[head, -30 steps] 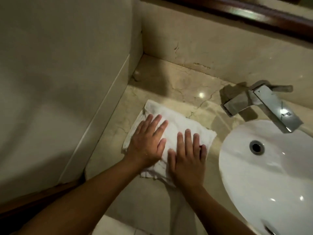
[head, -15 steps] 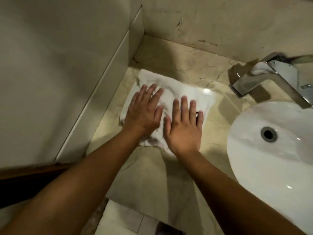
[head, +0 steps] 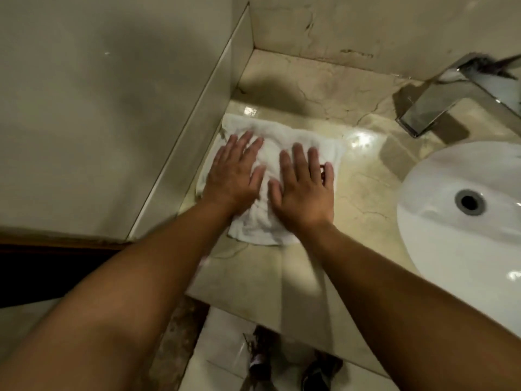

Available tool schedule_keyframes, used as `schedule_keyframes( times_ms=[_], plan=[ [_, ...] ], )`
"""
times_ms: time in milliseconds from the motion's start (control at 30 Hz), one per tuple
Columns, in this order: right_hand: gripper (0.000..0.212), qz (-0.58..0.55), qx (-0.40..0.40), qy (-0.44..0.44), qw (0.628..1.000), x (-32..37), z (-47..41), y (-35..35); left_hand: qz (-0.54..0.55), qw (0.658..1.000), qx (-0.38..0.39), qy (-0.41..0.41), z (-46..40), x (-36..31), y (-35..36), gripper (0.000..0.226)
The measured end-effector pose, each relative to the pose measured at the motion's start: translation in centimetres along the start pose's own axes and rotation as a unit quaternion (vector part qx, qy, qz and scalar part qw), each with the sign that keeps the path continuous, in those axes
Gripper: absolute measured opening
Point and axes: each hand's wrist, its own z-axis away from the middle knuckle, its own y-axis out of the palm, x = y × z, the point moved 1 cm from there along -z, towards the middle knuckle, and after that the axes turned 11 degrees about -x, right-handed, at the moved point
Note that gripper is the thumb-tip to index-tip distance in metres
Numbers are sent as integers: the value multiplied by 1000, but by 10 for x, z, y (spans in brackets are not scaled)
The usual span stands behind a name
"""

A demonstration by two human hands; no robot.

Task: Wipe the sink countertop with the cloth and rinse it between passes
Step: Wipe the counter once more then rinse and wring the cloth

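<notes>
Your cloth [head: 270, 153] sits tight against the side wall [head: 112, 108] on the left, so there's no room that way. Ahead, bare countertop [head: 310, 88] runs to the back wall [head: 366, 26]. To your right there's open counter up to the basin [head: 451, 235]; the faucet [head: 439, 103] blocks the far right corner.

Both forearms bare, no sleeves; dark shoes [head: 290, 368] below.
</notes>
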Motion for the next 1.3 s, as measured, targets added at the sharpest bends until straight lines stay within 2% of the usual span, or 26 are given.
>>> schedule_keyframes(
  times_ms=[133, 300, 467, 567, 700, 767, 867, 1000, 1067, 1167, 1300],
  plan=[
    [62, -11, -45, 6, 999, 1, 6, 7, 0, 1000, -3, -13, 2, -2, 8, 61],
    [61, -14, -70, 27, 997, 43, 89, 24, 9, 1000, 17, -15, 90, 17, -1, 61],
    [58, -44, -81, -13, 996, 65, 131, 21, -48, 998, 11, -47, 148, 26, -23, 61],
    [60, -15, -80, 45, 996, 12, 158, 9, -50, 998, 35, -9, 150, -35, -12, 63],
    [64, 32, -76, 140, 987, -87, 230, -17, -9, 985, 121, 120, 162, -154, 15, 63],
    [64, 47, -77, 187, 978, -99, 241, -24, -4, 979, 134, 154, 162, -172, 19, 61],
    [63, 58, -74, 185, 978, -62, 221, -13, 16, 987, 92, 133, 162, -129, 16, 60],
    [62, -2, -62, 76, 995, 36, 188, 11, -2, 999, 35, 38, 174, -18, -4, 59],
    [60, -34, -70, 47, 996, 56, 177, 14, -25, 999, 25, 11, 175, 6, -12, 60],
    [59, -53, -87, 51, 993, 37, 180, 10, -50, 998, 13, 28, 172, -6, -9, 60],
    [59, -44, -107, 118, 986, -15, 198, 0, -44, 995, 15, 88, 160, -64, 10, 58]
  ],
)
